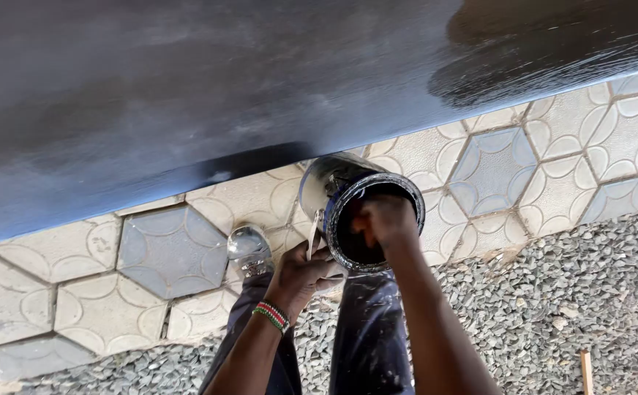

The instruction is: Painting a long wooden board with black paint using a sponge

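Your left hand (303, 272) gripped the black paint can (359, 208) at its seven o'clock rim, tipped toward you at frame centre. Your right hand (383, 219) reached inside; I couldn't tell how its fingers were closed. The dark panel (187, 95) above looked mostly coated, wettest at one o'clock, over hexagonal pavers (494, 168).

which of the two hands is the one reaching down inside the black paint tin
The right hand is inside the round black paint tin. The left hand, with the beaded wristband, grips the tin's rim from outside.
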